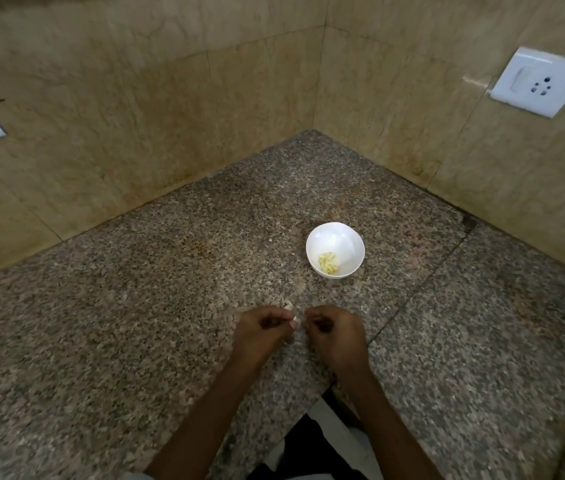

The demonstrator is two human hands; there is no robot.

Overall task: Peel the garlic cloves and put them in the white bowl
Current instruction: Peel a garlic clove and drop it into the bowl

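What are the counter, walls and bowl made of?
Counter: speckled brown-grey stone, likely polished granite.
Walls: beige veined tiles with visible joints, marble-look, slight sheen.
Bowl: plain glossy white, ceramic or plastic; cannot tell which.

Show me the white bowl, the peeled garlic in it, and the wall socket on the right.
white bowl (341, 237): head view, bare inner wall.
peeled garlic (328, 262): head view, middle of pile.
wall socket (542, 81): head view, middle of plate.
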